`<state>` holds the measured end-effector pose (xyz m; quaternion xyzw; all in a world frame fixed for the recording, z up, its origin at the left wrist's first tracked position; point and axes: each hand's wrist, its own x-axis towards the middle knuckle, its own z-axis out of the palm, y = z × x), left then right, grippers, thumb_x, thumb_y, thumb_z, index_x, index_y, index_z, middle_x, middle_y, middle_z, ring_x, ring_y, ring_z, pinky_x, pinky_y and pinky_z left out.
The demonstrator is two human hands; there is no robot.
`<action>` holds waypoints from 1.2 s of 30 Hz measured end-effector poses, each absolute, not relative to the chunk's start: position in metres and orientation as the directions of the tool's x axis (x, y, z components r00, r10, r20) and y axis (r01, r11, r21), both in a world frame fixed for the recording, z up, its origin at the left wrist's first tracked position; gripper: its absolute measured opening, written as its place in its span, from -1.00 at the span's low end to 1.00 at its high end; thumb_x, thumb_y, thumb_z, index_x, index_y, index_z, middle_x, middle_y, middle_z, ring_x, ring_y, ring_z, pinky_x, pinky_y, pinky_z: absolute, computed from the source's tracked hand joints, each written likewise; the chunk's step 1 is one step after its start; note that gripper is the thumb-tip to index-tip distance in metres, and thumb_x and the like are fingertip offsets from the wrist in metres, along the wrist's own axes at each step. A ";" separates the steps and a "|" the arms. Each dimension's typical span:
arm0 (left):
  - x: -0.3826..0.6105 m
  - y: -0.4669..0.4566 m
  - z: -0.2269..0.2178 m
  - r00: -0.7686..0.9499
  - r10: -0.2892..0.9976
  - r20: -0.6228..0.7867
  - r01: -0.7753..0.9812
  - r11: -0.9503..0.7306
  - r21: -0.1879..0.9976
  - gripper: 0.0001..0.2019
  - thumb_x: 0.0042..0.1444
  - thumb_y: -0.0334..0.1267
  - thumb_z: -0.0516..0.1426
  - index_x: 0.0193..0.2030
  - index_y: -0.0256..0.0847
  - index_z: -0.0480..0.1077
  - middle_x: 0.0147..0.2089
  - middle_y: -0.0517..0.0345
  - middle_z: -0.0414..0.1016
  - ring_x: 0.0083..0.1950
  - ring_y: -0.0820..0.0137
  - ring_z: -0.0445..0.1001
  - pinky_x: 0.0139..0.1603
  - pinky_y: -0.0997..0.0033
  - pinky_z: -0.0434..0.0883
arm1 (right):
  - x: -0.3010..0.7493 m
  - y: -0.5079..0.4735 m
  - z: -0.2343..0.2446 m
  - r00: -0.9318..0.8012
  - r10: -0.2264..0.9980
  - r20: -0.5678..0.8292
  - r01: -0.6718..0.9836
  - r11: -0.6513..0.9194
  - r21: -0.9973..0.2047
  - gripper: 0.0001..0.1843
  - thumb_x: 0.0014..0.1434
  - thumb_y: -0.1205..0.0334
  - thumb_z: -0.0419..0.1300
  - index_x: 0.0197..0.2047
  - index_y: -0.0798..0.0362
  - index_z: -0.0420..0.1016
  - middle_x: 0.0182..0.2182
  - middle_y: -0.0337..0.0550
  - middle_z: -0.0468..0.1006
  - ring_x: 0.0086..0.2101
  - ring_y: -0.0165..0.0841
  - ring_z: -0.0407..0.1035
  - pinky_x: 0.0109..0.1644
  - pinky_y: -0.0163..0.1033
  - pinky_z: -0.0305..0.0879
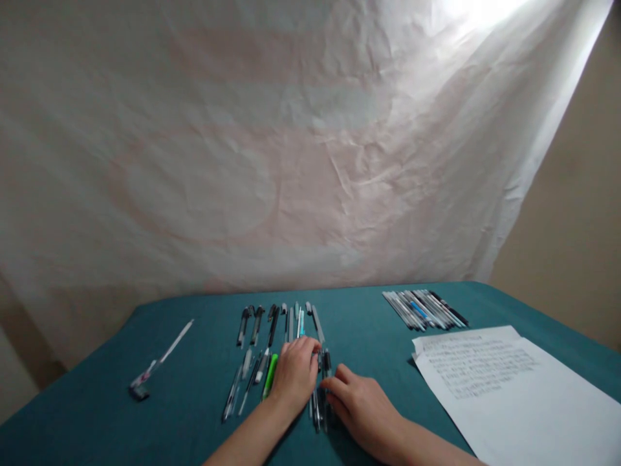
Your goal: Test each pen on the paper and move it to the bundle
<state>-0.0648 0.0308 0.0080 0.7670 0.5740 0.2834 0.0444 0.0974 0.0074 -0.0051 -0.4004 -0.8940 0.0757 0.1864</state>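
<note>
Pens lie in two rough rows on the green tablecloth, all pointing away from me. My left hand (297,370) rests over the front row with its fingers curled down at a pen end; what they hold, if anything, is hidden. Beside it, my right hand (361,402) pinches the side of a dark-capped pen (326,364) at the row's right end. A bright green pen (270,377) lies just left of my left wrist. Further left in the same row is a clear-barrelled pen (231,393). Behind my hands, the back row includes a black pen (273,325) and a grey pen (317,323).
At the back right, several pens or pencils (405,310) lie side by side. Handwritten paper sheets (490,372) cover the right front. On the left lies a thin white stick-like item (177,340) with a small dark piece (140,392) at its near end. A pale sheet (291,162) hangs behind the table.
</note>
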 end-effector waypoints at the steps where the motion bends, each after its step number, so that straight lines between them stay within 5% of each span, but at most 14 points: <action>1: -0.064 0.030 0.008 0.187 0.905 0.382 0.858 -0.339 0.385 -0.81 0.05 -0.45 -0.04 -0.28 -0.13 0.34 -0.25 0.11 0.40 -0.19 0.29 0.33 -0.16 0.34 0.17 | 0.097 0.008 -0.006 -0.616 0.740 0.271 0.685 0.673 -0.280 -0.79 0.19 0.28 -0.03 -0.14 -0.12 0.35 -0.30 -0.23 0.38 -0.39 -0.40 0.36 -0.38 -0.37 0.11; 13: -0.061 0.025 0.010 0.258 0.870 0.420 0.865 -0.401 0.300 -0.81 0.09 -0.46 -0.05 -0.26 -0.14 0.32 -0.24 0.11 0.39 -0.17 0.28 0.33 -0.14 0.32 0.16 | 0.105 0.010 -0.006 -0.508 0.829 0.233 0.792 0.556 -0.252 -0.91 0.11 0.25 0.04 -0.28 -0.02 0.33 -0.32 -0.22 0.41 -0.40 -0.37 0.38 -0.40 -0.35 0.12; 24: -0.054 0.017 0.015 0.365 0.826 0.429 0.843 -0.489 0.224 -0.78 0.10 -0.49 -0.06 -0.20 -0.16 0.31 -0.23 0.13 0.37 -0.20 0.31 0.32 -0.16 0.31 0.20 | 0.128 0.026 0.001 -0.275 0.960 0.051 0.941 0.280 -0.188 -0.60 -0.05 0.52 -0.04 -0.09 0.17 0.28 -0.31 0.04 0.50 -0.30 -0.19 0.43 -0.33 -0.27 0.15; 30: -0.050 0.014 0.017 0.375 0.824 0.425 0.749 -0.539 0.386 -0.78 0.14 -0.43 -0.08 -0.21 -0.16 0.34 -0.24 0.11 0.39 -0.21 0.34 0.36 -0.17 0.39 0.25 | 0.139 0.034 -0.004 -0.266 0.961 0.076 0.931 0.276 -0.238 -0.63 -0.10 0.54 -0.02 -0.18 0.19 0.35 -0.34 0.07 0.52 -0.30 -0.17 0.42 -0.32 -0.26 0.14; 36: -0.048 0.018 0.016 0.208 0.916 0.343 0.568 -0.399 0.720 -0.80 0.15 -0.27 -0.04 -0.24 -0.20 0.39 -0.32 0.09 0.43 -0.30 0.35 0.40 -0.27 0.42 0.30 | 0.128 0.034 0.003 -0.348 0.911 0.224 0.666 0.408 -0.625 -0.79 -0.03 0.40 0.04 -0.28 0.11 0.39 -0.52 -0.21 0.46 -0.50 -0.40 0.32 -0.43 -0.37 0.12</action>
